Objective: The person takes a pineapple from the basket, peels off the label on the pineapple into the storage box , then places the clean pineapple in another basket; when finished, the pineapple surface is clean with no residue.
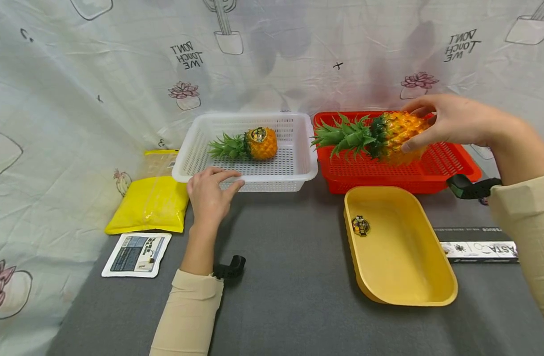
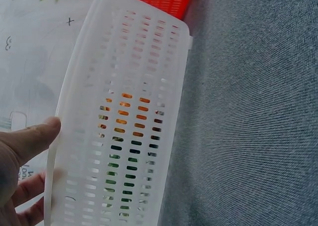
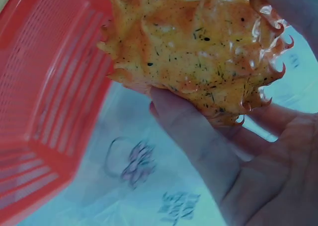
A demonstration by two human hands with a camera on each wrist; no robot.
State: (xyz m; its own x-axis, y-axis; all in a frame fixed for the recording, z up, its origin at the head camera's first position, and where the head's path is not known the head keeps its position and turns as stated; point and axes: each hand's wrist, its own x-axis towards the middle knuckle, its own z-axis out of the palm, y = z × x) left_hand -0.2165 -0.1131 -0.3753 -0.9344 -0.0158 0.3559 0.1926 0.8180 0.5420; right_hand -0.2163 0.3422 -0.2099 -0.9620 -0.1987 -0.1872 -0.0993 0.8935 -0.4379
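My right hand (image 1: 449,121) grips an orange toy pineapple (image 1: 398,133) by its base, thumb on the near side and fingers on the far side. The fruit is held above the red basket (image 1: 465,173), its green leaves pointing left. In the right wrist view the thumb presses against the pineapple's spiky skin (image 3: 184,52). My left hand (image 1: 209,195) is at the front left rim of the white basket (image 1: 272,185), thumb tip right at the rim in the left wrist view. A second pineapple (image 1: 260,143) lies on its side in that basket.
A yellow tub (image 1: 396,257) with a small label stands in front of the red basket. Partly behind it at right lies a black and white pasta box (image 1: 481,249). At left are a yellow bag (image 1: 153,205) and a flat white packet (image 1: 137,254). A patterned curtain hangs behind.
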